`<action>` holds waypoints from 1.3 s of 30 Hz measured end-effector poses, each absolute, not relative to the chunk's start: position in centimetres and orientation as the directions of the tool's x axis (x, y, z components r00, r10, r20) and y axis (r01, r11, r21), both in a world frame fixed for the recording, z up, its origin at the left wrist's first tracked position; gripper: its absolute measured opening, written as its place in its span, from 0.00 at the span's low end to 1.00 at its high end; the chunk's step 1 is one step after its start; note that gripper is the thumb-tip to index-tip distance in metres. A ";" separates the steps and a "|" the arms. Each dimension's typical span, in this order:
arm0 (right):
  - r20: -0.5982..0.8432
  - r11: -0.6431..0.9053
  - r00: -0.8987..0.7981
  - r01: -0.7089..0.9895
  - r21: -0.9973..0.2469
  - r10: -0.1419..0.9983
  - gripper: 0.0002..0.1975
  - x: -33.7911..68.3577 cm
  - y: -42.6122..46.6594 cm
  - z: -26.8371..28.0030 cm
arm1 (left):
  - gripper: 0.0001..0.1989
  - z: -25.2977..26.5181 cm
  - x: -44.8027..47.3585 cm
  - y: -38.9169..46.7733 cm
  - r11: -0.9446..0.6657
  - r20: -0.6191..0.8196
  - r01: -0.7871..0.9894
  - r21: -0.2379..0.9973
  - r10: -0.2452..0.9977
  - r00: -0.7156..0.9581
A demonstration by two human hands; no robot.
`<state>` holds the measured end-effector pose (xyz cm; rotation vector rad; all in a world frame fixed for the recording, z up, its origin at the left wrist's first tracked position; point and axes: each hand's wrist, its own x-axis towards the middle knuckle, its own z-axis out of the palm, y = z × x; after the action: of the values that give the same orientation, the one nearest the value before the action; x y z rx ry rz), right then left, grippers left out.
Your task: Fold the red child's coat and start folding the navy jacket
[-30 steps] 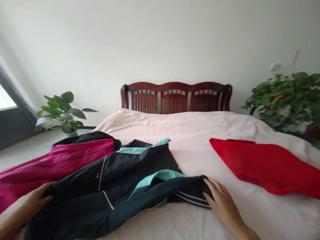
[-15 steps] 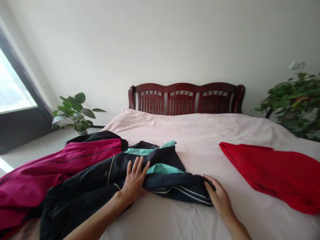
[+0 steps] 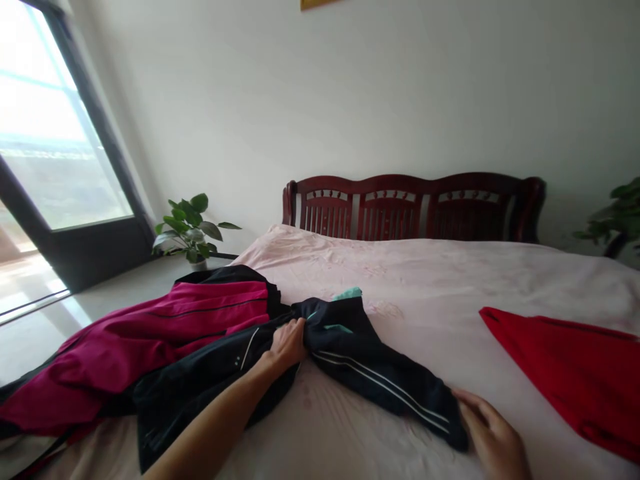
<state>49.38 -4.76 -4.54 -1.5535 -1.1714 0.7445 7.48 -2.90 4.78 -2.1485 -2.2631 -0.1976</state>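
A dark navy jacket [image 3: 385,370] with white piping and mint-green lining lies on the bed, one sleeve stretched out to the right. My left hand [image 3: 287,345] is closed on the fabric near the top of that sleeve, its fingers curled into the cloth. At the sleeve's far end, my right hand [image 3: 495,433] holds the cuff, with its fingertips partly hidden by the fabric. Beside the navy jacket on the left lies a magenta and black jacket [image 3: 200,313], partly under its edge.
A red garment [image 3: 565,373] lies to the right on the pale pink bedsheet [image 3: 440,287]. Behind stands a dark red wooden headboard [image 3: 390,213]. A potted plant [image 3: 193,230] is on the floor at left, near a glass door [image 3: 80,153]; another plant [image 3: 617,213] is at right.
My left hand went from lying spread on the jacket to gripping it. My right hand moved right and nearer, drawing the folded sleeve out long. The view has turned left.
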 end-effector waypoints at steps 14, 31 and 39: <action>0.102 -0.064 0.354 0.428 -0.902 0.930 0.21 48.4 -5.8 -1.8 | 0.27 28.6 -7.5 -6.4 0.209 0.556 0.947 -0.242 0.830 -0.041; 0.168 0.003 0.291 0.493 -0.870 0.942 0.23 49.3 -4.7 -4.7 | 0.31 9.6 -20.7 -14.0 0.483 0.159 0.853 -0.197 0.875 -0.458; 0.213 0.043 0.282 0.508 -0.860 0.936 0.22 49.1 -4.8 -4.3 | 0.26 6.9 -11.0 -13.6 -0.077 0.363 0.955 -0.286 0.914 0.183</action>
<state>49.13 -4.82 -4.33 -1.6029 -1.3596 0.5659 -11.05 -13.65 6.92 -2.0112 -1.7507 -0.1217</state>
